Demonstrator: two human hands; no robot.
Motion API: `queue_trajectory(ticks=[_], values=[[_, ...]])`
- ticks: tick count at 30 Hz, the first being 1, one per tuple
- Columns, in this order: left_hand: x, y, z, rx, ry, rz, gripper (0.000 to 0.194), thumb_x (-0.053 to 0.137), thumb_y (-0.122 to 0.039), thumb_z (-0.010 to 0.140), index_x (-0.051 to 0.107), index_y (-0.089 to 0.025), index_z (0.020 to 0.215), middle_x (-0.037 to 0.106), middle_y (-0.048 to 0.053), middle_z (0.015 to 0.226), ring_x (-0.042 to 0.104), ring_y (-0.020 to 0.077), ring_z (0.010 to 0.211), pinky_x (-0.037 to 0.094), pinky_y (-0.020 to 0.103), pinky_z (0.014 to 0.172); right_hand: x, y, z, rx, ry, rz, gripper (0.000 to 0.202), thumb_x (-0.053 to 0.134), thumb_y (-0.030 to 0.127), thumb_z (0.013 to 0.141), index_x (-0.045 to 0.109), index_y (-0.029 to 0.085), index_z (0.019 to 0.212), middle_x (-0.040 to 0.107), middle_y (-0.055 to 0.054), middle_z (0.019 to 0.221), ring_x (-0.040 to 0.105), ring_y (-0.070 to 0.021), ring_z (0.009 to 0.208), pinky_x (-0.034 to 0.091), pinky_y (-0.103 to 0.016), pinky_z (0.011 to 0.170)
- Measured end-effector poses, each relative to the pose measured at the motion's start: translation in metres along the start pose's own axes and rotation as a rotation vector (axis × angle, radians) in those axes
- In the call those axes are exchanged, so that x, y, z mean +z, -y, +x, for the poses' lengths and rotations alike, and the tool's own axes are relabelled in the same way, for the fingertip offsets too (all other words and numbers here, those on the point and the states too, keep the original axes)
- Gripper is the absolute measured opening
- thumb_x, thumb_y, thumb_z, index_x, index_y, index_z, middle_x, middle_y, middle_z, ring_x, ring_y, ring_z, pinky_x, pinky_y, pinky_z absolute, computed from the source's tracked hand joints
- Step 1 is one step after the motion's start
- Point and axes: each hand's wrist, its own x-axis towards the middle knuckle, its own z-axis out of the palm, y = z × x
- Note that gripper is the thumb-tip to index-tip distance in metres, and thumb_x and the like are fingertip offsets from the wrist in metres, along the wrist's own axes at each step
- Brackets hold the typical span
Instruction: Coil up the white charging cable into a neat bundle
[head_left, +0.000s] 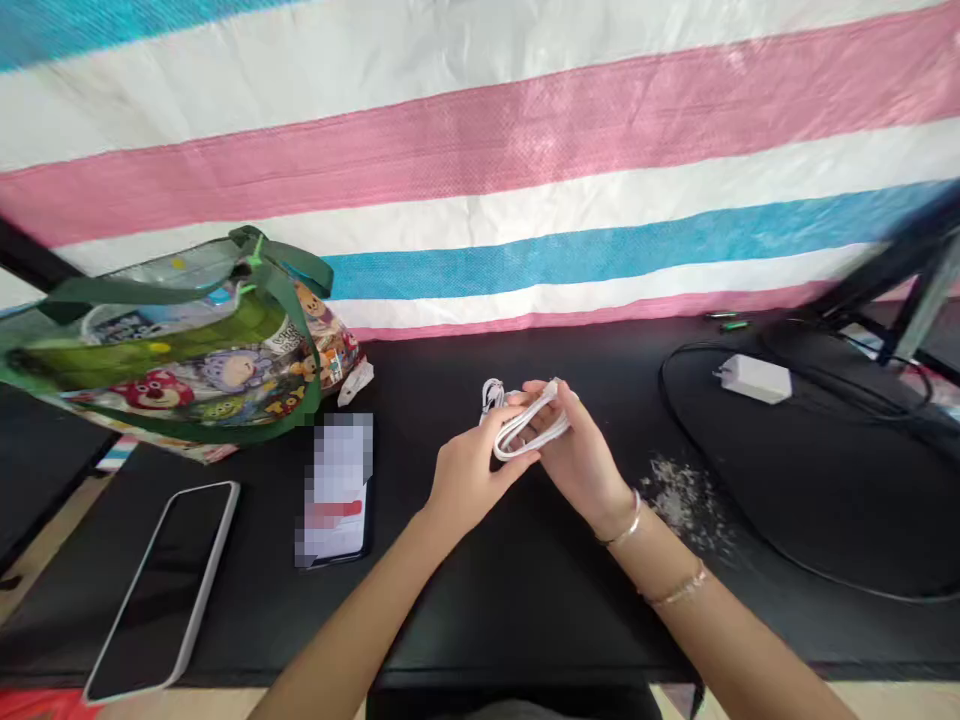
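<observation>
White cable (525,425) coiled, held above bench (525,600). Left hand (469,480) grip pinched on loops; right hand (577,455) clamped around bundle. Light, limp, springy; best held across coil middle.

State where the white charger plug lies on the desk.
In the head view the white charger plug lies on the black desk, far right, beyond the right hand and near the black cable loop.

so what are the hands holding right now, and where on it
Both hands hold a coiled white cable. The right hand grips the bundle's loops in its fingers, and the left hand pinches the near side of the coil.
</observation>
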Motion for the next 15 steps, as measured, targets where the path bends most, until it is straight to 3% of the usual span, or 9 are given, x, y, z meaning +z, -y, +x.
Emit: queue_trajectory(ticks=[8,15], values=[[0.003,0.002,-0.004,0.033,0.151,-0.338,0.04,0.033,-0.036,0.093,0.04,-0.026,0.131,0.068,-0.002,0.081,0.064,0.0155,0.067,0.047,0.03,0.074,-0.004,-0.006,-0.003,-0.118,0.067,-0.056,0.029,0.064,0.051,0.074,0.057,0.024,0.079,0.067,0.005,0.07,0.046,-0.008,0.038,0.034,-0.02,0.028],[0.011,0.002,-0.002,-0.02,0.247,-0.478,0.039,0.038,-0.032,0.09,0.047,-0.017,0.125,0.055,-0.003,0.069,0.054,0.0133,0.062,0.043,0.027,0.067,0.0,-0.005,-0.008,-0.19,0.124,-0.137,0.03,0.057,0.052,0.079,0.053,0.023,0.08,0.059,0.004,0.071,0.048,-0.0087,0.037,0.037,-0.022,0.025]])
